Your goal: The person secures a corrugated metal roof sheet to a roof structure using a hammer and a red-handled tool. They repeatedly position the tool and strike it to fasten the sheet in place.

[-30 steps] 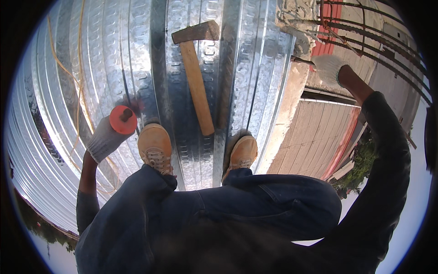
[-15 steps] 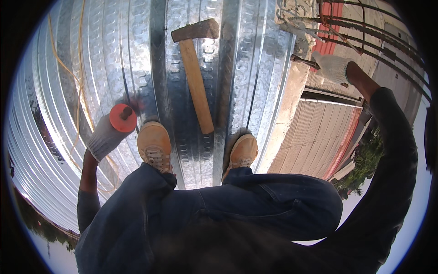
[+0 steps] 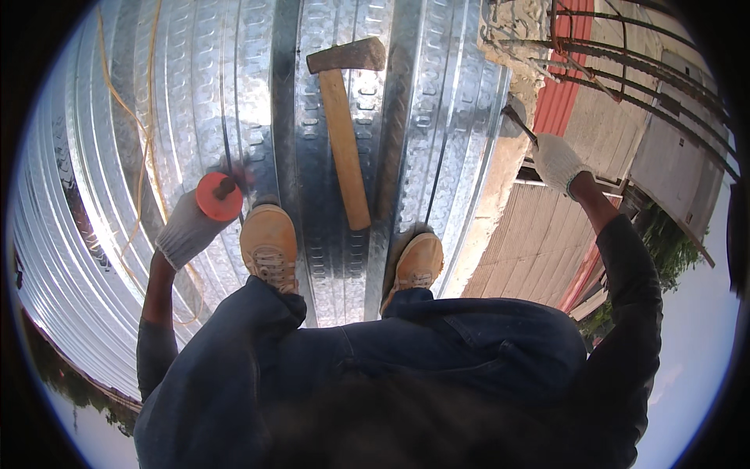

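Ribbed metal decking (image 3: 251, 94) bears an axe (image 3: 342, 137); left hand (image 3: 186, 230) grips a red-guarded chisel (image 3: 212, 206) over it, right hand (image 3: 558, 162) holds a hammer (image 3: 518, 123) well apart; work looks underway, the amount left unclear

Has brought the gloved right hand (image 3: 558, 162) down toward the body from just beneath the rusty bars (image 3: 617, 53) — blurred a second ago, sharp now — and swung the dark rod (image 3: 522, 127) in it from nearly level to a steeper slant. Has drawn the right sleeve (image 3: 631, 281) in closer, uncovering greenery (image 3: 678, 254) on its outer side. Sees the wooden-handled hammer (image 3: 344, 148) and the left hand (image 3: 189, 228), with its red-topped tool (image 3: 215, 205), shifted slightly rightward in the view.
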Demonstrator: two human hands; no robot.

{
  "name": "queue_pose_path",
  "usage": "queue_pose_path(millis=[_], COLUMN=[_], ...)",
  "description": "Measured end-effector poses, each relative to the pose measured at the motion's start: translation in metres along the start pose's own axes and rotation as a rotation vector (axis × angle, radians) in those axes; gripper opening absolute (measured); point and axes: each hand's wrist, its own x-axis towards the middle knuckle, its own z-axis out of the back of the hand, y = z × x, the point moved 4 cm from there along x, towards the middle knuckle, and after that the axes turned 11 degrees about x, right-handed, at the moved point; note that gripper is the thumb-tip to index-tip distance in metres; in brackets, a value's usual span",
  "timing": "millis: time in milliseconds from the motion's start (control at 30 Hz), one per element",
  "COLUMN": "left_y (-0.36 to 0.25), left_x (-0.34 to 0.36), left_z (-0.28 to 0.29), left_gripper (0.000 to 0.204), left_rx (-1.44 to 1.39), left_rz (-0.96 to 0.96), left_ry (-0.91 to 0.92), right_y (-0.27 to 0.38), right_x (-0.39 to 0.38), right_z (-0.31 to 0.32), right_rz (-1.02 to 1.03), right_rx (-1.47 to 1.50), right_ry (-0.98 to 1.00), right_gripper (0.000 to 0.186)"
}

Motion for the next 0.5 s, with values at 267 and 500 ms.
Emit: queue_pose_path(millis=[267,500], left_y=[0.009,0.0], left_x=[-0.011,-0.008], left_z=[-0.008,-0.006], left_gripper=[0.044,0.042], left_rx=[-0.006,0.005], left_rz=[0.087,0.142], left_ry=[-0.026,0.024], right_y=[0.037,-0.016], right_x=[-0.016,-0.013], right_z=[-0.04,-0.027], right_rz=[-0.173,-0.067], right_rx=[0.218,0.33], right_ry=[-0.211,-0.196], right_gripper=[0.027,0.031])
